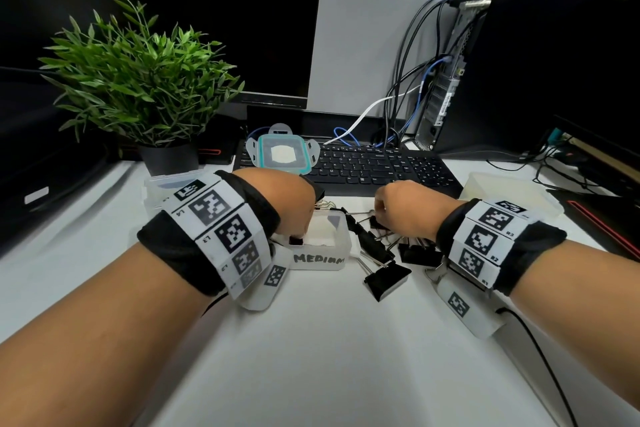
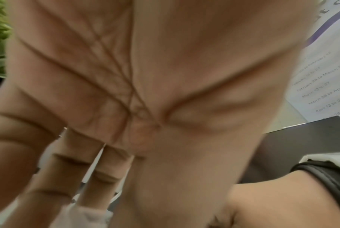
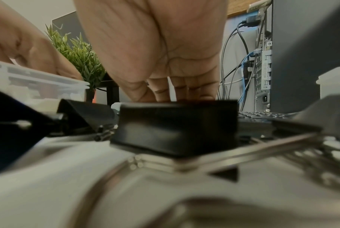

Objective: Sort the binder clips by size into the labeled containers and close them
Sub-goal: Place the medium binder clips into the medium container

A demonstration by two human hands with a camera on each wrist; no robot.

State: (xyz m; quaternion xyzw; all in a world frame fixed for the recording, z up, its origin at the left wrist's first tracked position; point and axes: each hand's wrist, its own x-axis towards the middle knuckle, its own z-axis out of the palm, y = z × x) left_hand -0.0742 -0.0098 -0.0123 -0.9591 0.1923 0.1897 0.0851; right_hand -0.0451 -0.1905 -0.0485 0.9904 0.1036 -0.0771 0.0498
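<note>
Sorting clips, we lower our left hand (image 1: 294,208), fingers pinching a small clip (image 1: 296,240), into the MEDIUM container (image 1: 320,246); our right hand (image 1: 403,210), grip unclear, probes the pile (image 1: 388,253) at three o'clock. Best release low.

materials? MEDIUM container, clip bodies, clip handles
MEDIUM container: looks like translucent, matte plastic; walls let light through.
Clip bodies: probably black-painted sheet metal, folded, dull sheen.
Clip handles: bare silvery wire, likely steel, bright glints.
</note>
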